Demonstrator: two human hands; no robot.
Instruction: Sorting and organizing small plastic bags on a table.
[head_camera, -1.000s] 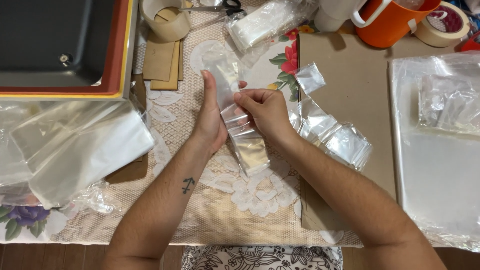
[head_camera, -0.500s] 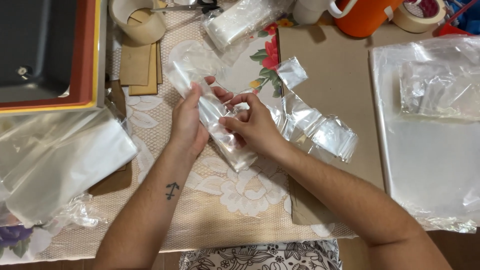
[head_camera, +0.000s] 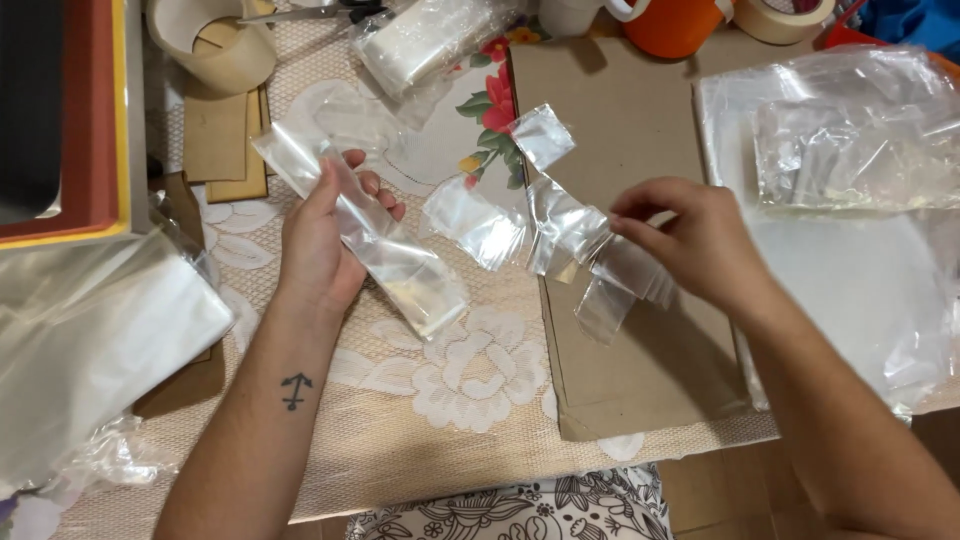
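- Where the lace cloth (head_camera: 440, 400) covers the desk, left hand (head_camera: 325, 245) raised palm-up, grip closed on a long clear bag (head_camera: 365, 230) — fingers curled over its far edge, thumb under.
- Bag slanting from upper left down to lower right, its lower end just above the cloth, its upper end past the fingertips.
- Right hand (head_camera: 695, 240) over the brown cardboard sheet (head_camera: 640, 370), thumb and forefinger pressed together, pinching the top bag of a small pile of clear bags (head_camera: 575, 240).
- Pile fanned out across the cardboard's left edge, one loose bag (head_camera: 470, 220) lying just left of it on the cloth, between the two hands.
- Hands well apart, each with its own bag.
- Far left: red and yellow tray (head_camera: 95, 130), with crumpled clear film (head_camera: 90, 340) below it.
- Top left: tape roll (head_camera: 215, 40) beside flat cardboard pieces (head_camera: 225, 140); scissors (head_camera: 320, 12) just behind the roll.
- Top centre: wrapped bundle of bags (head_camera: 430, 40).
- Top right: orange cup (head_camera: 675, 20) and a second tape roll (head_camera: 785, 15) at the frame's edge.
- Right: large clear sheet (head_camera: 850, 290) — spread flat, with more bags in plastic (head_camera: 860, 150) on top.
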